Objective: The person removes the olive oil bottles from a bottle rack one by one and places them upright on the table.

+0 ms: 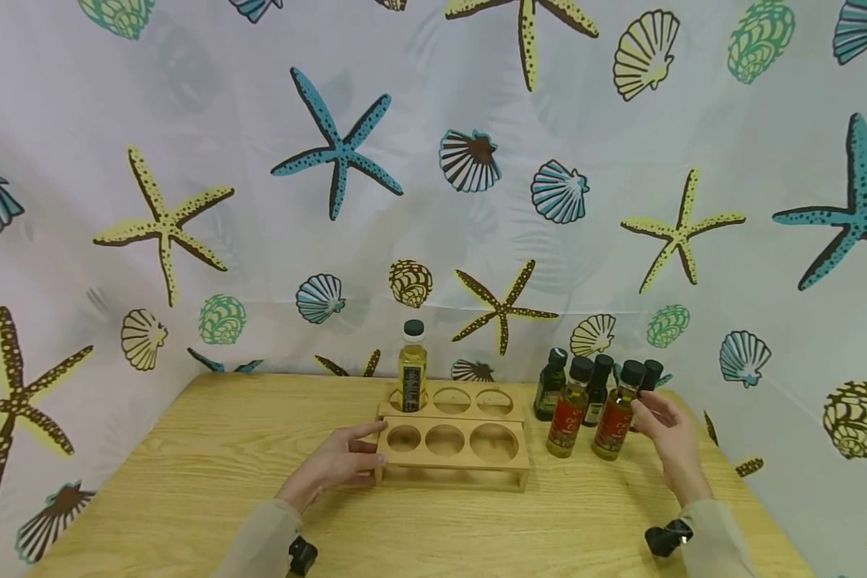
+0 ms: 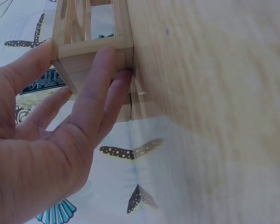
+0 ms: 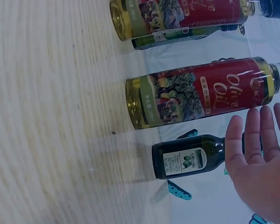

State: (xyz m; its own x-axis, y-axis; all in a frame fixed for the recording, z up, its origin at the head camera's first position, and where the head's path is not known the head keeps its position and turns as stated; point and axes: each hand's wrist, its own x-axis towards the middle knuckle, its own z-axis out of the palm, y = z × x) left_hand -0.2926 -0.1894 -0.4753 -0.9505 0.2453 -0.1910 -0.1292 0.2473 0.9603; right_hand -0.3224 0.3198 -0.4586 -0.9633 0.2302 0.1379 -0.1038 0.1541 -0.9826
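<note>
My left hand [image 1: 343,457] holds the left end of a two-tier wooden bottle rack [image 1: 451,474]; its fingers [image 2: 100,74] lie against the end panel. A bottle of yellow oil with a dark cap [image 1: 413,365] stands in the back-left hole. On the right, my right hand [image 1: 668,437] is beside a red-labelled olive oil bottle [image 1: 612,413], its fingers [image 3: 253,135] nearly straight and close to the bottle's shoulder. Whether they touch it, I cannot tell. In the right wrist view a small dark bottle [image 3: 189,156] stands behind those fingers.
Left of the nearer bottle is another red-labelled olive oil bottle [image 1: 567,409]. Behind them stand a green bottle [image 1: 549,389] and a slim dark bottle [image 1: 598,389]. The wooden table [image 1: 224,449] meets a white cloth backdrop [image 1: 260,265] printed with starfish and shells.
</note>
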